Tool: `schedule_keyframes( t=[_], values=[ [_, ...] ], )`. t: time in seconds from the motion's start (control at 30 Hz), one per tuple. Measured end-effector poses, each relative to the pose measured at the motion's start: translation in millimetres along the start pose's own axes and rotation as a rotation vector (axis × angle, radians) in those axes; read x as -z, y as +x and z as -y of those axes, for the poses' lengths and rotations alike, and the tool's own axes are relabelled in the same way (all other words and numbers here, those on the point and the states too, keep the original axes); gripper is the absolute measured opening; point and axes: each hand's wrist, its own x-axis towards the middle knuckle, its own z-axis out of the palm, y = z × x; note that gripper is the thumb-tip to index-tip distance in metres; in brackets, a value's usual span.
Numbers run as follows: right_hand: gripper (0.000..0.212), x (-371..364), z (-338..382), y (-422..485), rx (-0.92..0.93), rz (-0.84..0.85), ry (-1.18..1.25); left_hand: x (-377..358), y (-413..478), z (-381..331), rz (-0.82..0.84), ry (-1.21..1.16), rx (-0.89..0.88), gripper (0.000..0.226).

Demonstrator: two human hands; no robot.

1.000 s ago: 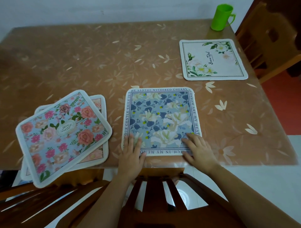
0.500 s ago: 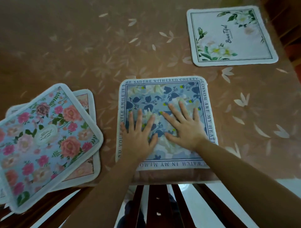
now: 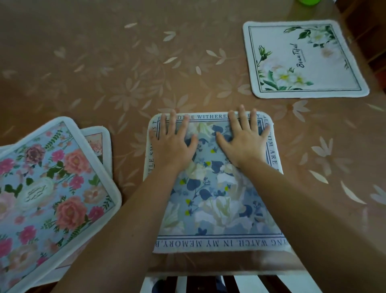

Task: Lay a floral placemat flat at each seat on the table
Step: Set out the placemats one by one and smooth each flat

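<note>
Head cam, wide-angle, steep downward, close over table.

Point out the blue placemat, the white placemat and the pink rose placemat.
blue placemat [image 3: 213,198], head view, flowered centre between the arms.
white placemat [image 3: 319,67], head view, plain centre.
pink rose placemat [image 3: 62,184], head view, centre.

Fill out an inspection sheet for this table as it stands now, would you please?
Surface: table under a glossy brown cover with a petal pattern.
Job's things: blue placemat lies flat at the near seat; white placemat lies flat at the far right; pink placemat sits askew on a lower placemat at the left, neither laid out yet.
Clutter: green cup, only its base in view at the far edge.
Grippers: left hand and right hand press flat, fingers spread, on the blue placemat's far half.
Cables: nothing seen.
Surroundings: chair slats below the near table edge; dark wooden furniture at the right.
</note>
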Motion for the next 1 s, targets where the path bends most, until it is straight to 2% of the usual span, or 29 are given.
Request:
schedule_keyframes(
  t=[0.13, 0.33, 0.53, 0.8, 1.0],
  values=[
    [0.071, 1, -3, -15, -0.059, -0.007, 0.004, 2, -17, 2, -0.016, 0.001, 0.105, 0.06],
    [0.072, 6, -22, -70, 0.055, 0.034, -0.021, 8, -74, 16, 0.028, 0.02, -0.033, 0.059],
    [0.07, 4, -32, -130, 0.106, 0.076, -0.008, 9, -123, 19, 0.043, 0.036, -0.099, 0.06],
    [0.076, 5, -25, -175, 0.076, 0.113, -0.102, 12, -170, 5, 0.102, 0.068, -0.042, 0.059],
    [0.084, 9, -2, -206, 0.082, 0.176, -0.018, 11, -195, -3, 0.141, 0.072, -0.024, 0.062]
  ],
)
